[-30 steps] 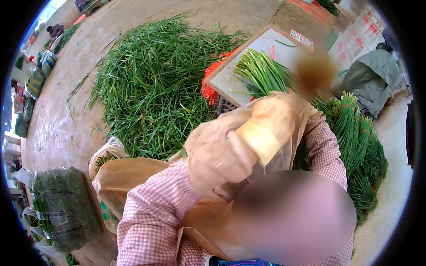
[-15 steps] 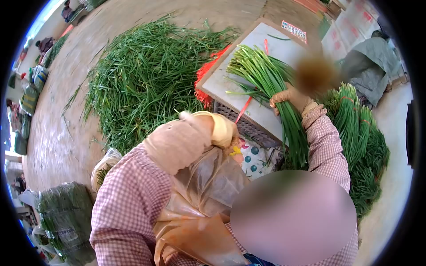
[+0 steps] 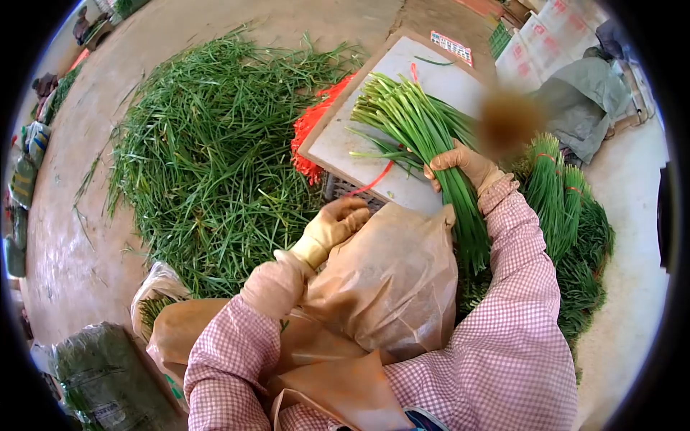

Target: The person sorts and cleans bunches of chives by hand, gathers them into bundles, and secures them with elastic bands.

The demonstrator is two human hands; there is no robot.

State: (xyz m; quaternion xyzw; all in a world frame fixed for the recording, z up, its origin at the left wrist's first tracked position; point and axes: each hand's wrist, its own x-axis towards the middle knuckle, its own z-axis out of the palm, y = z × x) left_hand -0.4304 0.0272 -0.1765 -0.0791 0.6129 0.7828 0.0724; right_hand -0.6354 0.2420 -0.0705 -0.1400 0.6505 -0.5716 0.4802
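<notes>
My right hand [image 3: 463, 164], in a tan glove, is wrapped round a thick bunch of green chives [image 3: 410, 118]. Pale stem ends point to the far left of the board, and the leaves hang over its near edge. A red tie [image 3: 377, 181] runs from beneath the bunch towards my left hand [image 3: 338, 224], which has a pale yellow glove cuff. Its curled fingers appear to pinch the tie's end, though the fingertips are partly hidden. The bunch rests on a pale board [image 3: 374, 75] above a plastic crate. A brown plastic apron [image 3: 395, 273] covers my knees.
A big heap of loose greens [image 3: 215, 144] lies on the floor to the left. Red ties [image 3: 316, 129] hang by the board's left edge. Tied bunches [image 3: 550, 194] stand at right. A wrapped green bale [image 3: 108, 373] sits at lower left, with a grey-green sheet [image 3: 586, 100] at upper right.
My left arm has drawn back, and the hand has moved left and is more visible. The red tie now slants further left towards it. My right hand still grips the bunch; the camera view has shifted.
</notes>
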